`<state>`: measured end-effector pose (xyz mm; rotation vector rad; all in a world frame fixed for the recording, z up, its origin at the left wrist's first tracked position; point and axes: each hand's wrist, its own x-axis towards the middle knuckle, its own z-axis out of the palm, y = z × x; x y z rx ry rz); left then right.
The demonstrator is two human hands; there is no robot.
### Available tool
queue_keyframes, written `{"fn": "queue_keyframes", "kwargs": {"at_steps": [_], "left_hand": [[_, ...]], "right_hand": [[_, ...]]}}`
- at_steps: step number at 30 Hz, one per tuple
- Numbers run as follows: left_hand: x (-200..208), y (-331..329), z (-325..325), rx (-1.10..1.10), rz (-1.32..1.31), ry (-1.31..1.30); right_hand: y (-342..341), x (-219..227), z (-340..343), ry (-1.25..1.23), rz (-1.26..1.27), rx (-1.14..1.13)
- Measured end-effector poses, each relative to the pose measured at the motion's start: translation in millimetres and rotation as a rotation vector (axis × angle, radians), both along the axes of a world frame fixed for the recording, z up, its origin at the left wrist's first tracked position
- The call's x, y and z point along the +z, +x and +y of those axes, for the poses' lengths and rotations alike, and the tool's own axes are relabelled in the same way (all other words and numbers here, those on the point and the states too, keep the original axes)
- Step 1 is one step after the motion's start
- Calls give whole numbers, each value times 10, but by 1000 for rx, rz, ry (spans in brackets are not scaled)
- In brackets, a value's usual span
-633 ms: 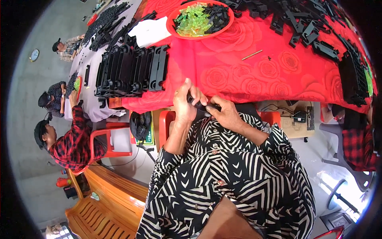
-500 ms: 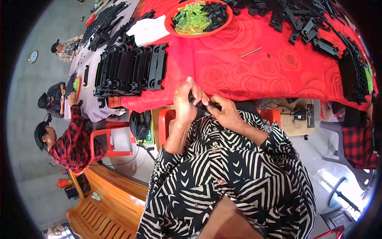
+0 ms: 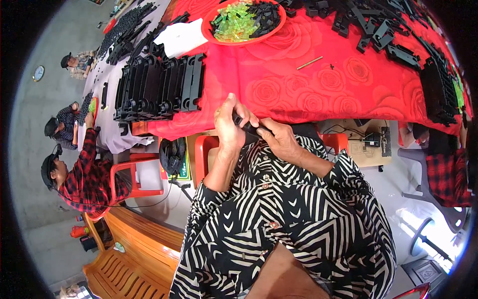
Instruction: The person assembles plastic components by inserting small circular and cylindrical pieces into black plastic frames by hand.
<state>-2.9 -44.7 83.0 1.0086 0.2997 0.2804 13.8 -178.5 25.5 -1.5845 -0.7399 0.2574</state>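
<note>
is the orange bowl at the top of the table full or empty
Full, or nearly: the orange bowl is heaped with translucent green pieces on its left side and small black parts on its right, hiding its bottom.

Your left hand (image 3: 230, 127) and right hand (image 3: 280, 141) meet just off the near edge of the counter (image 3: 298, 94), which is draped in a red rose-patterned cloth. Together they grip a small black plastic part (image 3: 247, 127), your left fingers curled over its top. At the counter's left end, a row of black frames (image 3: 162, 87) stands on edge, packed side by side. Toward the far edge sits a red tray (image 3: 244, 22) holding green and black pieces. A thin stick (image 3: 309, 63) lies on the cloth. To your left, people in plaid shirts (image 3: 84, 174) sit at another table.
</note>
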Motion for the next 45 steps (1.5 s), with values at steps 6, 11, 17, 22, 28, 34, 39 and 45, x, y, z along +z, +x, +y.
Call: {"fn": "queue_keyframes", "kwargs": {"at_steps": [6, 11, 17, 22, 28, 34, 39, 45], "left_hand": [[-16, -4, -28, 57, 52, 41], [-30, -32, -36, 27, 34, 51], [-76, -58, 28, 3, 67, 9], [-73, -11, 43, -61, 59, 45], [-39, -53, 26, -106, 46, 99], [-18, -97, 4, -148, -5, 193], [16, -98, 50, -158, 7, 219], [-54, 59, 285, -131, 10, -35]], "right_hand": [[15, -54, 4, 34, -144, 25], [28, -69, -34, -42, -203, 64], [83, -40, -25, -81, -246, 157], [125, 3, -39, -187, -152, 190], [116, 36, -59, -207, -36, 224], [92, 148, -92, -188, 43, 231], [130, 100, -44, -98, -55, 245], [266, 145, 4, -109, 130, 290]]}}
